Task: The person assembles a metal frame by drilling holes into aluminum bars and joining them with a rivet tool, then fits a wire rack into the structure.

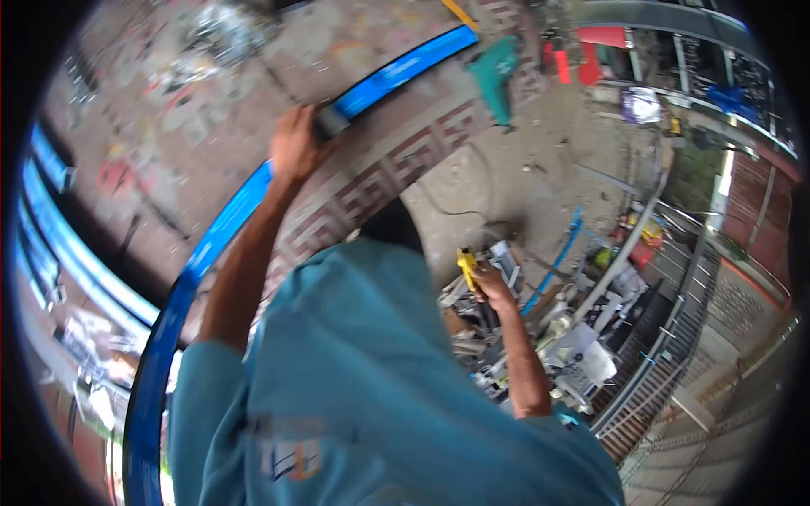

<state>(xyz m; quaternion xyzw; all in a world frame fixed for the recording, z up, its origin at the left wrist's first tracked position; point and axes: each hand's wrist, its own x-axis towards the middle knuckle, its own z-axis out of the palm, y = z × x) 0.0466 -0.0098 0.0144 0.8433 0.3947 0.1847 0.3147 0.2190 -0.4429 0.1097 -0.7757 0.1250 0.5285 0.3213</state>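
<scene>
My left hand [295,145] is closed at a small grey block [332,121] that sits on a long strip covered in blue film [405,71]. The strip lies across a worn, paint-stained surface and runs on past my left arm to the lower left. Out to the side, my right hand [491,283] grips a yellow-and-black hand tool [467,266]; blur hides its exact kind. Beyond the far end of the strip lies a green drill-shaped tool [496,78].
More blue-filmed profiles [80,223] lie at the left. Crumpled clear plastic [221,38] rests at the top. Mixed scrap [582,354] is heaped beyond my right hand, beside a thin blue strip [553,274]. A dark cable [460,209] curves over the floor. A metal rack [675,59] stands at the upper right.
</scene>
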